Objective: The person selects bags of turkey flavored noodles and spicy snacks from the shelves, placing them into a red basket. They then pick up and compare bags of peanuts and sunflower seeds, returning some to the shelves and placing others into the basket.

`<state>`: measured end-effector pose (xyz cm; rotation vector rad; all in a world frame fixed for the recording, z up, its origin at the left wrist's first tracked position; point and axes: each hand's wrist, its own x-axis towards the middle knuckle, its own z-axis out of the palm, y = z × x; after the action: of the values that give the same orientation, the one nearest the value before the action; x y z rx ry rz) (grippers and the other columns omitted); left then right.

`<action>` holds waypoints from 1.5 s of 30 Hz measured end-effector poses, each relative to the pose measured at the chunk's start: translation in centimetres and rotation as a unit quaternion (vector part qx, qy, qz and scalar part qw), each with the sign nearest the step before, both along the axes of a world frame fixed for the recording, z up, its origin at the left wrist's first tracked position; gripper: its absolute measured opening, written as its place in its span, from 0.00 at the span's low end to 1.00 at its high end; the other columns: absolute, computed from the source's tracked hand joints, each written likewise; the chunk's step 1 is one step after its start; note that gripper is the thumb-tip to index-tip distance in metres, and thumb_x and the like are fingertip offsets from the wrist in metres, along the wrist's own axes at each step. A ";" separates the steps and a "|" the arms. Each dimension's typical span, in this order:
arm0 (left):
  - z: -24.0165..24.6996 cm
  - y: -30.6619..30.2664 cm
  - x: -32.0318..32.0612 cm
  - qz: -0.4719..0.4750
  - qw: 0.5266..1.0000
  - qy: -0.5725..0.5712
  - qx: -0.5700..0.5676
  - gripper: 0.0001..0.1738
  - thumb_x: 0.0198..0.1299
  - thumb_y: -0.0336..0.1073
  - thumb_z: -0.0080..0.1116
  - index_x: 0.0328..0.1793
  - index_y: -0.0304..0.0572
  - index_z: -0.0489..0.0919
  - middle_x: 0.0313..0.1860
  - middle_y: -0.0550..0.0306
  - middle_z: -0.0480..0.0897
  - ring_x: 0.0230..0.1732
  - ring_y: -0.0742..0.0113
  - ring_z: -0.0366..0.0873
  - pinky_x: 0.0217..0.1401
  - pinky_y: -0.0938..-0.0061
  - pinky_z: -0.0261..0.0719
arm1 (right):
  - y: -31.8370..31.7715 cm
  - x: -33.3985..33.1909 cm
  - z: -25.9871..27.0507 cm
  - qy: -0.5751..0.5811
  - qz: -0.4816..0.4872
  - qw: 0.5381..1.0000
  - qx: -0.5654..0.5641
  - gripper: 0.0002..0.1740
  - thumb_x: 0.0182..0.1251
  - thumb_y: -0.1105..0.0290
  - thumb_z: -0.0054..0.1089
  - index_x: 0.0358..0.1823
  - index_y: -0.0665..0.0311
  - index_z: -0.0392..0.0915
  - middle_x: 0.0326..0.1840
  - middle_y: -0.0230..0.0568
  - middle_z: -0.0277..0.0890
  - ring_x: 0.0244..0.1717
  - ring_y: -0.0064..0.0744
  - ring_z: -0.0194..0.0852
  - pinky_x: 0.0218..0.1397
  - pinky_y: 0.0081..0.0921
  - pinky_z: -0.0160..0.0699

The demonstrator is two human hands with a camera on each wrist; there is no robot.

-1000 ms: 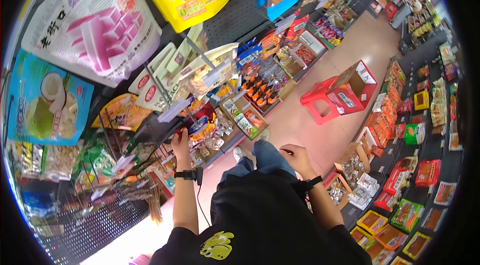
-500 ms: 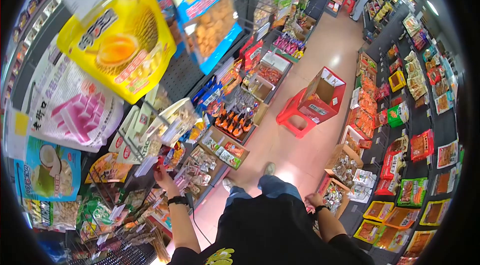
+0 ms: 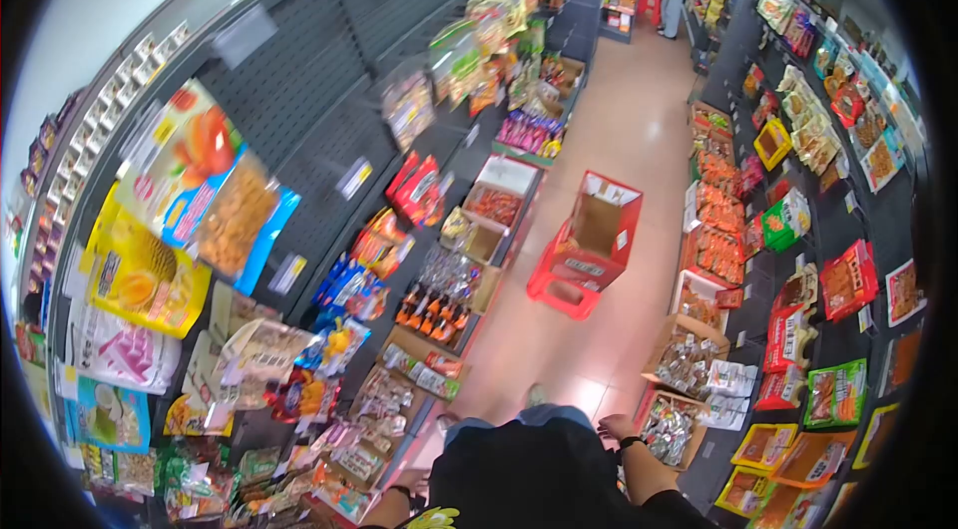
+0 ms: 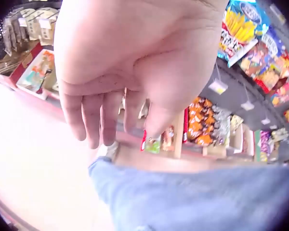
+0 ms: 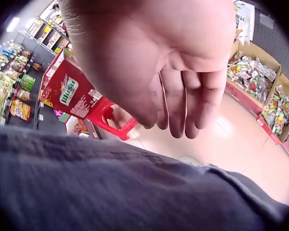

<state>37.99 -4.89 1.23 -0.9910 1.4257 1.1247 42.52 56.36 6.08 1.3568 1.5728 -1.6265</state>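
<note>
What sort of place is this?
Probably a snack shop or supermarket section: snack pouches hang along a pegboard wall with price tags, and boxed packets sit low on both sides.

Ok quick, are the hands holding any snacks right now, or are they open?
Left hand: open, holding nothing.
Right hand: open, loosely relaxed, holding nothing.

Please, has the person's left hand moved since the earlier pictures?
Yes. In the head view, the left hand has moved away from the hanging red snack bag, toward the aisle floor.
</note>
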 end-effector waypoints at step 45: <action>0.6 19.0 -34.4 -0.406 0.840 0.360 0.002 0.18 0.62 0.47 0.55 0.43 0.43 0.87 0.40 0.41 0.86 0.40 0.49 0.86 0.41 0.55 0.81 | 9.3 -15.7 4.1 -0.016 -0.080 0.994 0.076 0.11 0.65 0.69 0.63 0.43 0.69 0.85 0.34 0.42 0.86 0.32 0.33 0.86 0.35 0.30 0.87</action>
<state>3.63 14.13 1.80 0.1605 2.1394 0.8440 26.78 65.69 10.18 1.6173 1.6341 -1.5941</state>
